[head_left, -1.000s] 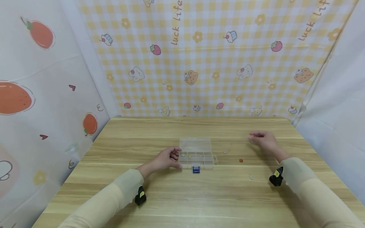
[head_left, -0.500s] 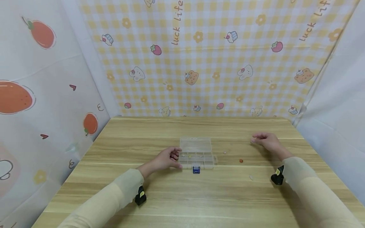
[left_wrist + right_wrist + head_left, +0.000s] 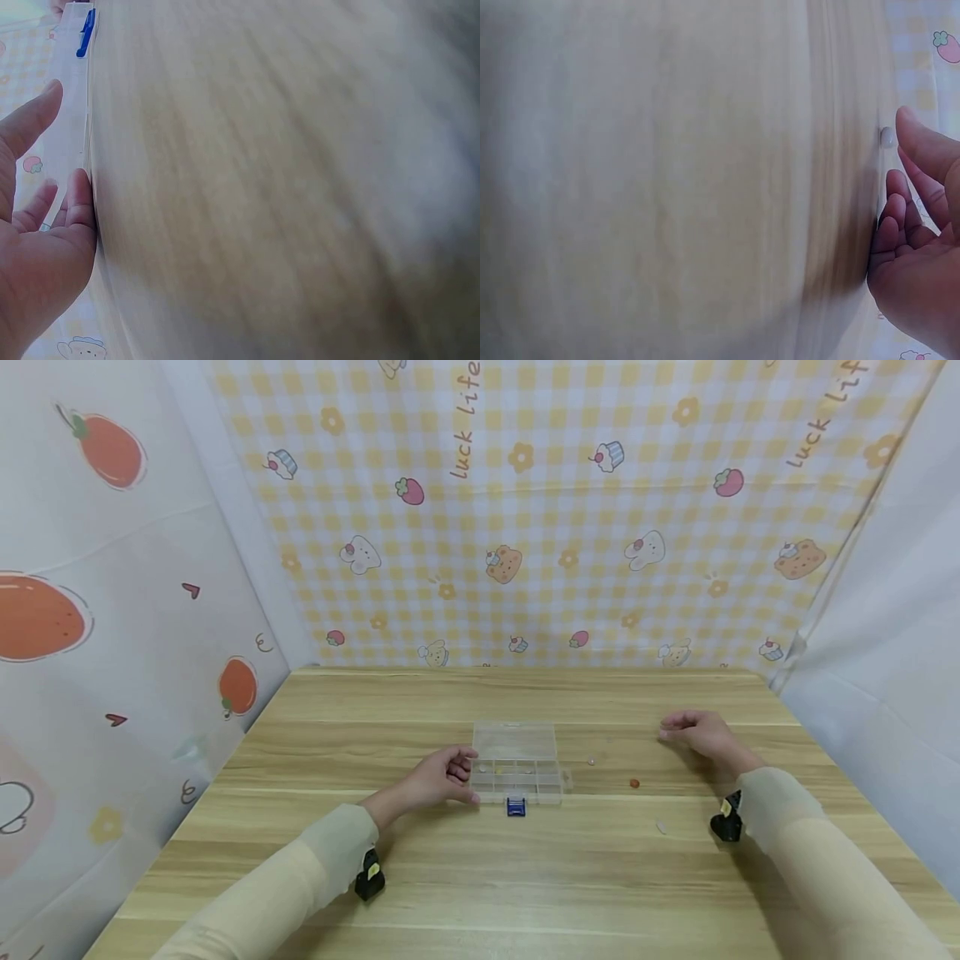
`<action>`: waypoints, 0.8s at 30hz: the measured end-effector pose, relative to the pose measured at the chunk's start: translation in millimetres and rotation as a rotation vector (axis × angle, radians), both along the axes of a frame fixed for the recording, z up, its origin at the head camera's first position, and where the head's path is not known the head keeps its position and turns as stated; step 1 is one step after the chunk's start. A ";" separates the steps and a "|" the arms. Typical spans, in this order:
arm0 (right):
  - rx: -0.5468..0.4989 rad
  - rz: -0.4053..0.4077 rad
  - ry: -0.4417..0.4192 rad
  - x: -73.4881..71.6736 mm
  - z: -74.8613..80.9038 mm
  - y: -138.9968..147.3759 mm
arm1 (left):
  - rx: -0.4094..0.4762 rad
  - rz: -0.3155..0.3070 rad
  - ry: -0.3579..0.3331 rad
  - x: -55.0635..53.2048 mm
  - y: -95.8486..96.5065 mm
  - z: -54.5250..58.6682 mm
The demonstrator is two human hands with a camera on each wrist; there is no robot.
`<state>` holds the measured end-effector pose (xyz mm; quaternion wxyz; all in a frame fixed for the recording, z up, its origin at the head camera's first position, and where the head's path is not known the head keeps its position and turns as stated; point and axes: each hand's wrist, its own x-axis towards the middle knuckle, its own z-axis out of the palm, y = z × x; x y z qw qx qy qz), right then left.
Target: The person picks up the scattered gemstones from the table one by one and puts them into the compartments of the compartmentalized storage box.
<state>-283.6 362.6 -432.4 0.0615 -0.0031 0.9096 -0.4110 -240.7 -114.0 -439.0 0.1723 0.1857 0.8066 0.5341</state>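
A clear plastic compartment box [image 3: 551, 789] lies with its lid [image 3: 513, 742] folded back and a blue latch [image 3: 516, 807] at its front. A few tiny pieces sit in its back compartments. My left hand [image 3: 435, 781] holds the box's left end, thumb at the front corner and fingers along the back. To the right, my right hand [image 3: 701, 733] is low over the table. In the right wrist view, a small whitish bead-like piece [image 3: 888, 136] sits at the tips of my thumb and index finger, which pinch together; the other fingers are curled.
Between the box and my right hand lie a tiny pale pink bead [image 3: 591, 762], a small orange-red piece [image 3: 634, 783] and a clear oval piece [image 3: 661, 827]. Printed cloth [image 3: 517, 527] hangs behind the wooden table [image 3: 480, 877] and at both sides.
My right hand has shifted slightly right and toward me, its thumb and index finger drawing closer together. The left hand and the box have stayed in place.
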 end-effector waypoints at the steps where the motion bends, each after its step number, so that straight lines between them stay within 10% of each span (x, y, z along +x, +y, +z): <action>1: 0.001 0.001 -0.008 0.0 -0.1 0.1 | -0.001 0.001 -0.001 -0.2 0.3 -0.1; 24: 0.030 0.003 0.024 0.0 -4.6 -2.0 | -0.006 0.014 -0.016 -0.4 1.4 0.0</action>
